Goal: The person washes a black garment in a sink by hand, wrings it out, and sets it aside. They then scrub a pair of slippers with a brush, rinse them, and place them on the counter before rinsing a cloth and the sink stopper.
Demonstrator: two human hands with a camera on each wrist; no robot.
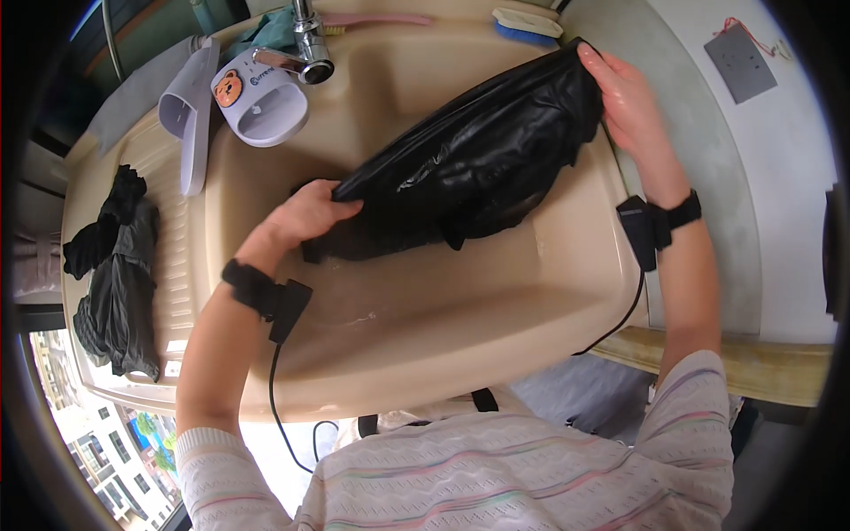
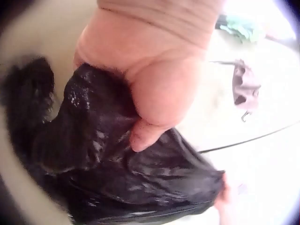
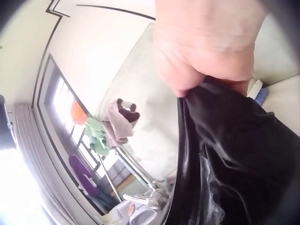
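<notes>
A wet, shiny black piece of clothing (image 1: 478,150) is stretched slantwise over the sink basin (image 1: 425,327) in the head view. My left hand (image 1: 305,215) grips its lower left end, with the thumb laid across the fabric in the left wrist view. At the upper right end, my right hand (image 1: 624,102) pinches the edge, higher than the left. The cloth (image 3: 234,154) hangs in folds below the right hand in the right wrist view, where its fingertips are hidden behind the fabric. Its lower part hangs down into the basin.
Lilac slippers (image 1: 266,106) lean at the back left beside the chrome faucet (image 1: 310,53). More dark wet clothing (image 1: 119,274) lies on the ribbed drainboard (image 1: 181,265). A blue-bristled brush (image 1: 527,26) sits on the back rim. A grey card (image 1: 740,64) with red string lies at right.
</notes>
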